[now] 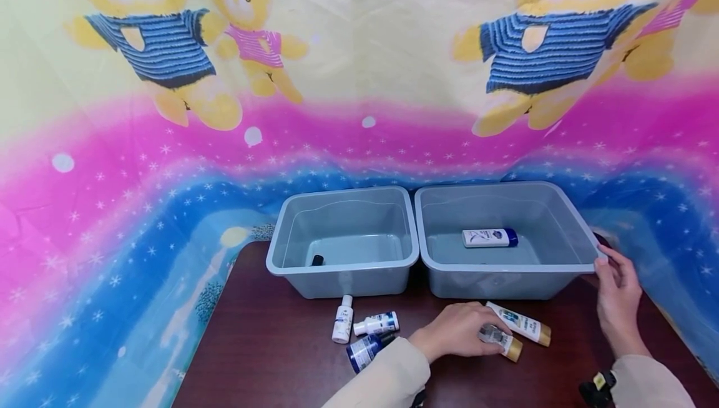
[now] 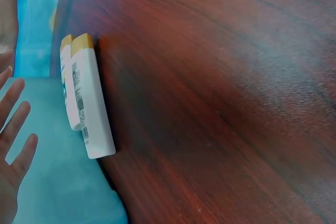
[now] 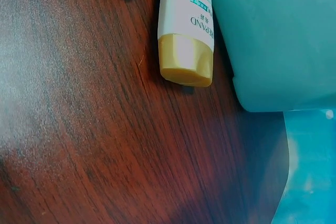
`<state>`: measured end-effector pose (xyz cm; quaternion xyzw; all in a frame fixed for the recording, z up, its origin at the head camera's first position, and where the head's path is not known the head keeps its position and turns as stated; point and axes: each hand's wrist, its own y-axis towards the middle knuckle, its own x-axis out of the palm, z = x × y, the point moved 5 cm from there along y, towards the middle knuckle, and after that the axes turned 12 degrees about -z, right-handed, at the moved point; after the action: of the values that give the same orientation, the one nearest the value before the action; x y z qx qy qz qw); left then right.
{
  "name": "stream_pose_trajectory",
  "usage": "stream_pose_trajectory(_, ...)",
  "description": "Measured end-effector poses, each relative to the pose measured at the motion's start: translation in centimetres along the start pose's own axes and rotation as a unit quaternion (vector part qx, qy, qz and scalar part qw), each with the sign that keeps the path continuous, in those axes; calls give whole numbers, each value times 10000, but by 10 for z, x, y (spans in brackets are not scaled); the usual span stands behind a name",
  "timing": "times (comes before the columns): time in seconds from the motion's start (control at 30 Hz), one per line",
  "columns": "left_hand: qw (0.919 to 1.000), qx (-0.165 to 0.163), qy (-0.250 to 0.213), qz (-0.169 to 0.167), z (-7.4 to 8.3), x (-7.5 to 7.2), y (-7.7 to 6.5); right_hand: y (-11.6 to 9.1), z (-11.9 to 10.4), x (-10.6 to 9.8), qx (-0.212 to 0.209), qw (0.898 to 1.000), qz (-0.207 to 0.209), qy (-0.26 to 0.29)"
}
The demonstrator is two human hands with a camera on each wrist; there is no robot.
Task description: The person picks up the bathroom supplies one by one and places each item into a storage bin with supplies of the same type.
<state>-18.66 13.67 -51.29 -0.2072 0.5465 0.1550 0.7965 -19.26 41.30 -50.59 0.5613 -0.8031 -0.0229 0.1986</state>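
In the head view my left hand [image 1: 463,330] is over a small gold-capped bottle [image 1: 512,349], covering part of it. The left wrist view shows this hand [image 2: 16,140] with fingers spread, apart from two white gold-capped containers [image 2: 94,98] lying side by side on the table. A white tube with a gold cap [image 1: 522,324] lies just beyond, beside the right grey bin [image 1: 505,283]. My right hand [image 1: 618,289] grips that bin's near right corner, thumb and fingers at the rim. A white bottle with a blue cap [image 1: 485,238] lies inside this bin.
The left grey bin [image 1: 348,278] stands alongside, with a small black object [image 1: 317,260] inside. In front of it are a white bottle [image 1: 342,320], a white and blue bottle [image 1: 379,322] and a dark blue bottle [image 1: 364,352]. A cartoon-printed cloth [image 1: 359,83] hangs behind the table [image 1: 253,345].
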Motion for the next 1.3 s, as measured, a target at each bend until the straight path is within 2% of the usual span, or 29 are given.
stream_pose_trajectory(0.2,9998,-145,73,-126,-3,0,6,0,-1,-2,1,10000,-58,-59)
stream_pose_trajectory(0.43,9993,-281,126,-197,-8,11,15,0,0,-3,43,10000,29,-12)
stream_pose_trajectory(0.73,9982,-491,-325,-98,-25,19,19,-1,2,-3,36,9998,139,136)
stream_pose_trajectory(0.9,9978,-531,-380,-146,-30,19,22,0,1,-2,71,9995,296,61)
stream_pose_trajectory(1.07,9981,-502,-282,-239,-33,27,27,2,3,-3,166,9985,515,55)
stream_pose_trajectory(1.3,9990,-420,-147,-85,-32,33,33,2,3,-2,124,9983,564,69)
